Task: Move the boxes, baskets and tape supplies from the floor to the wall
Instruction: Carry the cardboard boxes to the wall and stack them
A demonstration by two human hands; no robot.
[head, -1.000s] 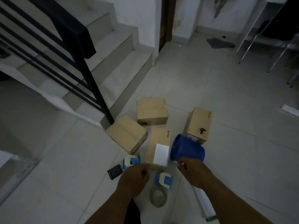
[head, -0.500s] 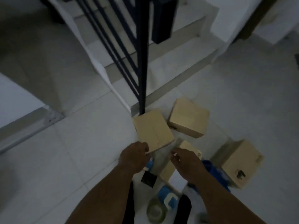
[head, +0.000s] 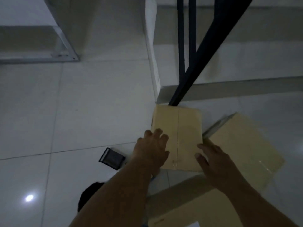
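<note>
Both hands, left [head: 151,149] & right [head: 213,163], fingers spread, flank taped tan cardboard box [head: 177,136]. Left overlaps its edge; grip unclear. No legible print.

No text, label or brand is readable; boxes [head: 177,138] show blank.

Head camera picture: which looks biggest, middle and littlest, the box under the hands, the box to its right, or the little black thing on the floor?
1. and 2. The box under the hands and the box to its right look about alike, so no ranking between them.
3. The little black thing, clearly smallest.
</note>
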